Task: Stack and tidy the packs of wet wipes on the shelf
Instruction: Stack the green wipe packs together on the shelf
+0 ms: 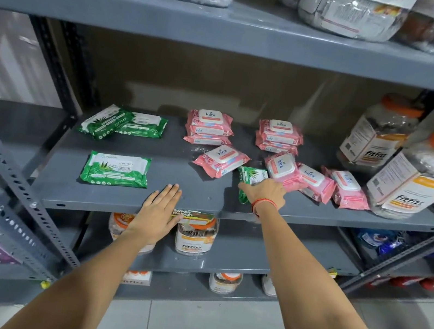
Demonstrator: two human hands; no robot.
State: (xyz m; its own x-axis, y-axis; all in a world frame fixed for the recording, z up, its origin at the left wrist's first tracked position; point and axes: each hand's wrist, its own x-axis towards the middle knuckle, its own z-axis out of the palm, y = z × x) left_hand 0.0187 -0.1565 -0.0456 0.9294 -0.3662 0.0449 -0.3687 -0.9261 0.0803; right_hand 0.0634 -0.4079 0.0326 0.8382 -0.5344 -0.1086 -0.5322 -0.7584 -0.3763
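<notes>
Even indoor light, blurred, perhaps warped edges

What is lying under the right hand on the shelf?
A green wipes pack lies under the right hand, beside a pink pack. The hand covers the green pack's middle.

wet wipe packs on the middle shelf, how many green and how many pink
green packs: 4 (one flat in front, two overlapping at the back left, one under the right hand)
pink packs: about 10 (4 loose, plus two back stacks of roughly 3 each)
total: about 14
</notes>
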